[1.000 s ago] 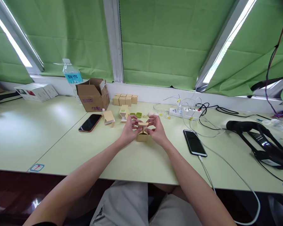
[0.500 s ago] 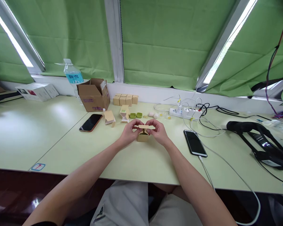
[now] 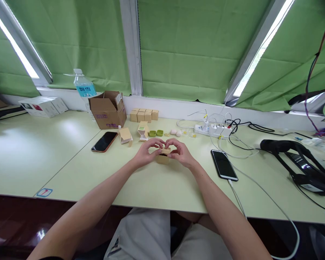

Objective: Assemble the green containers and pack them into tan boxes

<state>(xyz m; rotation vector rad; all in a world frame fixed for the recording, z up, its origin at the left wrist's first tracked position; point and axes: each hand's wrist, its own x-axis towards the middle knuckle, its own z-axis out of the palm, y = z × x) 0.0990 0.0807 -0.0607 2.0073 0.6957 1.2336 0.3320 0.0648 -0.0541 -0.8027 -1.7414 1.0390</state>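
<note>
A small brown cardboard box (image 3: 163, 159) stands on the table in front of me, its top flap tilted low over a dark gap at the front. My left hand (image 3: 148, 151) is closed on the left side of the flap, thumb at its front edge. From the other side my right hand (image 3: 179, 153) grips the flap's right side, fingers curled over the top. Both hands' fingertips nearly meet above the box. What lies inside it is hidden. Just beyond are two green small trays (image 3: 156, 133), pale pink round pieces (image 3: 176, 133) and an open small box (image 3: 143, 130).
Several closed small boxes (image 3: 144, 115) line the back beside a large open carton (image 3: 108, 110) and a water bottle (image 3: 84, 86). An unfolded small box (image 3: 125, 135) and a phone (image 3: 104, 141) lie left. Right are a charging phone (image 3: 224, 165), power strip (image 3: 213, 130) and black headset (image 3: 300, 162).
The box's top flap has come down lower over the opening. Both hands have closed in, their fingers now nearer each other above it.
</note>
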